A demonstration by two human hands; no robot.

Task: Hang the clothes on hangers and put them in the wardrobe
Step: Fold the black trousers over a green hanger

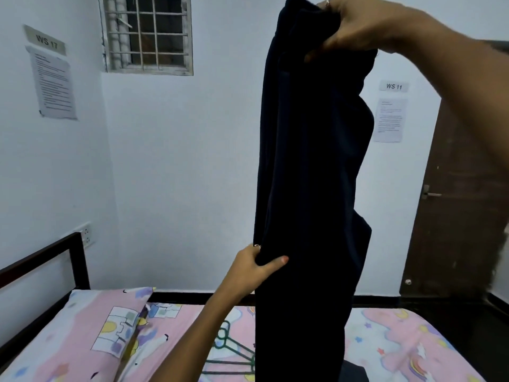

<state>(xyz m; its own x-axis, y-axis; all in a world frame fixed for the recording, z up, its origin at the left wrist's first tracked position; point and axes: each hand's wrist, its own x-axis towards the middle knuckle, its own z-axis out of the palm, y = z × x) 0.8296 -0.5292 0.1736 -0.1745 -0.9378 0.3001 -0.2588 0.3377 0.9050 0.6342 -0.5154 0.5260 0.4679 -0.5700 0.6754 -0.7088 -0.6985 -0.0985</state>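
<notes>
Right hand point(355, 26) is gripping the top end of a dark navy garment point(311, 166), fingers curled into the bunched cloth, and is holding it high above the bed point(399, 337). Left hand point(256, 267) is pinching the garment's left edge lower down, thumb lying across the front of the cloth and fingers tucked behind it. Both grips are closed on fabric. The garment is hanging straight down in a long folded column, and its lower end is running out of view at bed level, so contact with the bed cannot be told.

A green hanger point(234, 351) is lying flat on the bed, just left of the hanging cloth and partly hidden behind it. The bed is wearing a pink cartoon-print sheet; a pillow point(91, 332) in matching print is sitting at the bed's left end against a dark bed frame point(74, 252).

Behind the bed, white walls are meeting at a corner. A barred window point(147, 34) is sitting high above the pillow end. Printed notices point(53, 81) under "WS 17" and "WS 11" labels are hanging on the walls. A brown door point(454, 202) is standing beyond the bed's right end. A wall socket point(86, 234) is sitting just above the frame.
</notes>
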